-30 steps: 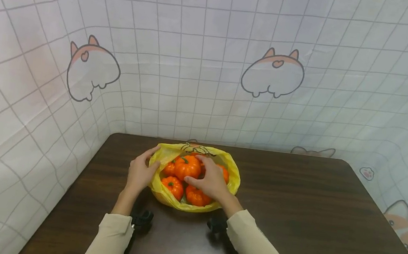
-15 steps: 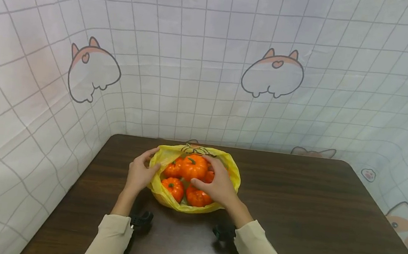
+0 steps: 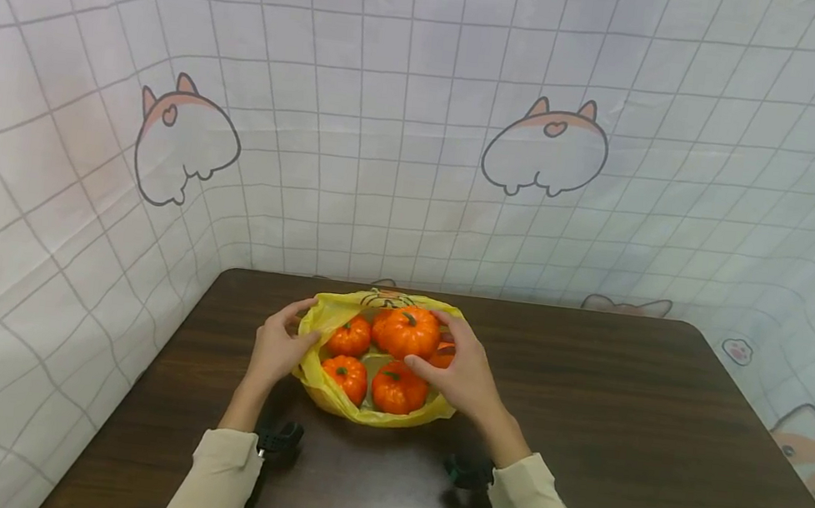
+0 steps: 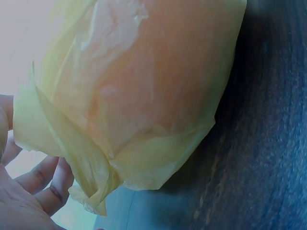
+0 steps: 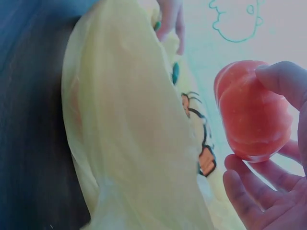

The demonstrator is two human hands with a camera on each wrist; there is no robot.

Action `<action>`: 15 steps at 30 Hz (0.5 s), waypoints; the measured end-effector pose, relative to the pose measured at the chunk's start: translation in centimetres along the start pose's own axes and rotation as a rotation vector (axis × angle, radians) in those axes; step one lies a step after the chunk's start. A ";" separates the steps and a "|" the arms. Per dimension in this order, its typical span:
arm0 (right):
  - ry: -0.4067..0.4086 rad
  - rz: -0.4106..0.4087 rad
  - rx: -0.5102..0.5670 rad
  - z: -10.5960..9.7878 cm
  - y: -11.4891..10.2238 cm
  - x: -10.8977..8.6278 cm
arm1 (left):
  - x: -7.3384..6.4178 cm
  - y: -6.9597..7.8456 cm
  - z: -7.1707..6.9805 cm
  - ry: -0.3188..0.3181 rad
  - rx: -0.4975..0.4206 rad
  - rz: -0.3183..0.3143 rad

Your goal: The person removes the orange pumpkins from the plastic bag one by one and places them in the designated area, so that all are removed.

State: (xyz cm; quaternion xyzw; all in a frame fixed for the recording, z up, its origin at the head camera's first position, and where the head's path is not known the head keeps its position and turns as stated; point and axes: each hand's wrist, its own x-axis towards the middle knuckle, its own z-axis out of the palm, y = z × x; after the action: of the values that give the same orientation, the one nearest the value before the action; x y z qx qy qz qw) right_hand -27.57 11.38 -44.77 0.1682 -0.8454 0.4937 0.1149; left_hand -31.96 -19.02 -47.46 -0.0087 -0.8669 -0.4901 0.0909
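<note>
A yellow plastic bag (image 3: 326, 309) stands wide open on the dark table, holding several small orange pumpkins (image 3: 346, 376). At its left rim my left hand (image 3: 279, 351) pinches the plastic between thumb and fingers; the left wrist view shows the folded edge of the bag (image 4: 163, 105) by the fingers (image 4: 57, 189). My right hand (image 3: 467, 375) grips one pumpkin (image 3: 411, 332) above the bag's mouth. Seen from the right wrist, this pumpkin (image 5: 254, 112) sits between thumb and fingertips, higher than the bag's rim. Another pumpkin (image 3: 445, 355) is partly hidden behind the right hand.
The dark wooden table (image 3: 630, 422) extends to the right of the bag. Behind and at the sides hangs a white gridded cloth (image 3: 413, 204) with cartoon dogs. Black straps with small devices (image 3: 469, 471) sit on both wrists.
My right hand has lifted its pumpkin from among the others and moved it to the right and up. The left hand stays at the bag's left rim.
</note>
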 end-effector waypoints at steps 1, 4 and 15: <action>0.006 -0.003 -0.003 -0.2 0.1 0.0 | 0.0 0.0 -0.1 -0.001 -0.003 -0.001; 0.019 -0.004 0.003 -0.9 0.3 0.1 | 0.0 -0.1 -0.2 -0.014 -0.010 0.001; 0.073 -0.001 0.017 -3.0 0.8 0.0 | -0.1 -0.2 -0.4 -0.042 -0.025 -0.005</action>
State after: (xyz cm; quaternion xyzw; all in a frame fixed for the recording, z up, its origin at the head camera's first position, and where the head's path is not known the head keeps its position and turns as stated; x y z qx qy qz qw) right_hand -27.82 14.37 -43.89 0.1515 -0.8364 0.5065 0.1448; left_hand -31.83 -19.45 -47.41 -0.0180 -0.8624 -0.5008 0.0713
